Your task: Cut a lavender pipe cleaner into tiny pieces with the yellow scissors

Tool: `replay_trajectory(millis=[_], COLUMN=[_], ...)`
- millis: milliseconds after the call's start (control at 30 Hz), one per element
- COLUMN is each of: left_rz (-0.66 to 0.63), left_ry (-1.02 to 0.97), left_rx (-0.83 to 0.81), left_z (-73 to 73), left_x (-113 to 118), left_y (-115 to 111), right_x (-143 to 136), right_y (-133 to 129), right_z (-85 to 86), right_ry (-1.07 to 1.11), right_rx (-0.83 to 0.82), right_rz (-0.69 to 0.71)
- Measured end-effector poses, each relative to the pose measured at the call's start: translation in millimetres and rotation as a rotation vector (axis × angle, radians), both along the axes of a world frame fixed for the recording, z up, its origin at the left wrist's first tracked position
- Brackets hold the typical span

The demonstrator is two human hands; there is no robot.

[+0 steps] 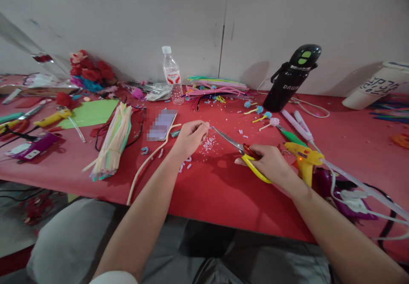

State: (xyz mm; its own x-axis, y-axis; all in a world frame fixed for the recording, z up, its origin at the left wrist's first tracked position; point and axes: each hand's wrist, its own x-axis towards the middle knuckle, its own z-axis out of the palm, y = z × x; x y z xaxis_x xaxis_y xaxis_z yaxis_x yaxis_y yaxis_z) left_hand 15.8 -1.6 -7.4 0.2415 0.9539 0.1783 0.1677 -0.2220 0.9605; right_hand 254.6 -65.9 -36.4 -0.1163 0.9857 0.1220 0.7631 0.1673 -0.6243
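My right hand (270,162) grips the handles of a pair of scissors (231,141) with yellow and red loops. The blades point left, and their tips reach my left hand (193,137). The fingers of that hand are pinched together at the tips; whatever small piece they hold is too tiny to name. Below the fingertips, a scatter of tiny pale pink clippings (209,144) lies on the red table. Short lilac pieces (185,163) lie under my left wrist. A long cream pipe cleaner (145,162) lies left of my left forearm.
A bundle of pastel pipe cleaners (115,143) and a phone (161,125) lie left. Behind stand a plastic bottle (172,77) and a black flask (287,81). Small pompom-topped stems (263,116) lie at right, near a yellow glue gun (303,158) with cables and a purple power strip (348,198).
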Motion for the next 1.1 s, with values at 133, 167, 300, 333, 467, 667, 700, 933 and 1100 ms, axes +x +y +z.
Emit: replay_trajectory(millis=[133, 167, 300, 333, 467, 667, 700, 933, 1100], left_rz=[0.032, 0.037, 0.029, 0.023, -0.003, -0.035, -0.038, -0.041, -0.039], left_ry=[-0.027, -0.027, 0.003, 0.003, -0.034, -0.055, -0.056, -0.036, -0.045], left_rx=[-0.008, -0.009, 0.007, 0.01, 0.015, 0.015, 0.017, 0.015, 0.017], left_z=[1.6, 1.8, 1.0, 0.2, -3.2, -3.1, -2.8, -2.7, -4.4], left_x=[-0.1, -0.3, -2.1, -2.9, -6.9, -8.0, -7.7, -7.6, -9.1], left_y=[0.1, 0.1, 0.5, 1.1, 4.0, 4.8, 4.6, 4.3, 5.2], right_x=[0.3, 0.5, 1.3, 1.4, 0.9, 0.6, 0.7, 1.6, -0.1], right_y=[0.0, 0.0, 0.0, -0.1, -0.6, -0.5, -0.2, 0.5, -1.0], right_z=[-0.7, -0.8, 0.0, 0.4, 1.9, 1.4, 1.1, -0.6, 2.0], right_ry=[0.005, 0.006, 0.005, 0.009, 0.041, 0.041, 0.036, 0.029, 0.041], right_rx=[-0.004, -0.004, -0.003, -0.006, -0.03, -0.056, -0.056, -0.046, -0.074], right_rz=[0.0, -0.005, -0.029, -0.025, -0.003, -0.001, -0.003, 0.018, 0.001])
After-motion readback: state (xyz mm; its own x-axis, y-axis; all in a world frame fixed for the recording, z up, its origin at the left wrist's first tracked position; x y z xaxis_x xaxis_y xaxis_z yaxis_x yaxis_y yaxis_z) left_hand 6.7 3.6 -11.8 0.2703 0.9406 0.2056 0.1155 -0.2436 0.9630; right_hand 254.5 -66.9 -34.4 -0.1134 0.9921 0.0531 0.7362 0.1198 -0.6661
